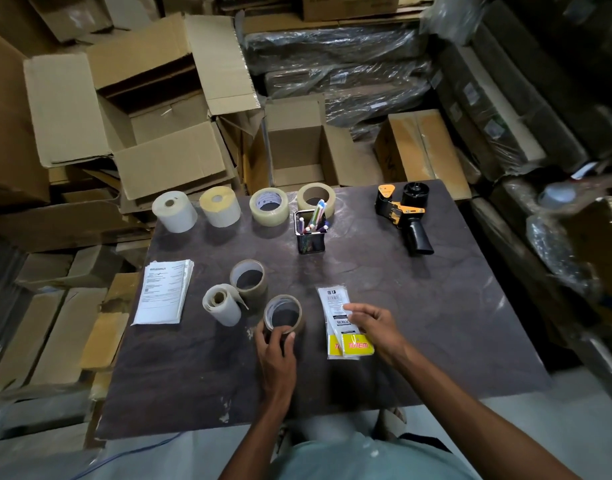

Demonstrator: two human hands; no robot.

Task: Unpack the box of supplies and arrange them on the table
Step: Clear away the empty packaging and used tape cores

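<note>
A: What could go wrong from here?

B: The brown tape roll (283, 314) stands near the front of the counter (436, 306), close to the loose label roll (222, 304) and a second brown roll (248, 278); a careless slide could knock them, I judge; the sachets could skid too.

A: And the hands?

B: The left hand (276, 355) curls round the roll's near rim, fingers half closed and gripping it; the right hand (374, 327) is spread loosely, fingertips (348, 308) on the packets marked TOTEM (341, 320); whether it pinches or only presses them, I cannot tell; the open cardboard box (142, 109) sits behind the counter.
</note>
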